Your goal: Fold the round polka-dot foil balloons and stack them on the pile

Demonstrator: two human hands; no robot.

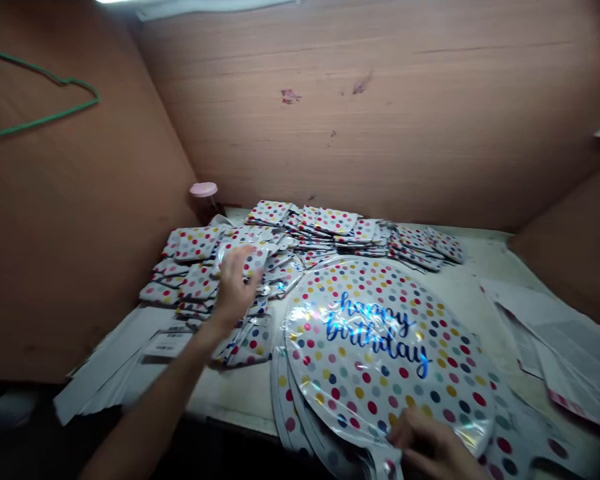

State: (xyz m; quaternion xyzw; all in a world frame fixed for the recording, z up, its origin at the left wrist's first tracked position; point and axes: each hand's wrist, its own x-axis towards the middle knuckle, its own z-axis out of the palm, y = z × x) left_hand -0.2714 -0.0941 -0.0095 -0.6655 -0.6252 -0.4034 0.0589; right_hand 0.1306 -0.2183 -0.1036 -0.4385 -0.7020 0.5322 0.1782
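My left hand point(236, 290) is over the left piles of folded dotted packets, its fingertips at a folded foil balloon point(254, 261) on top. Its thumb stands apart from the fingers, and the hand is slightly blurred. At the bottom, my right hand point(430, 443) has its fingers bent together at the lower edge of a flat round foil balloon point(325, 347), beside its tail point(387, 460). White with coloured dots, this balloon carries blue "happy birthday" lettering. More flat balloons point(285, 400) lie beneath it. The right fingertips are partly hidden.
Behind the flat balloon sit more stacks of folded balloons point(330, 220). A jar with a pink lid point(204, 190) stands in the back left corner. White sheets lie at left point(110, 353) and right point(570, 353). Wooden panels point(380, 133) enclose the table; a green hanger point(40, 123) hangs left.
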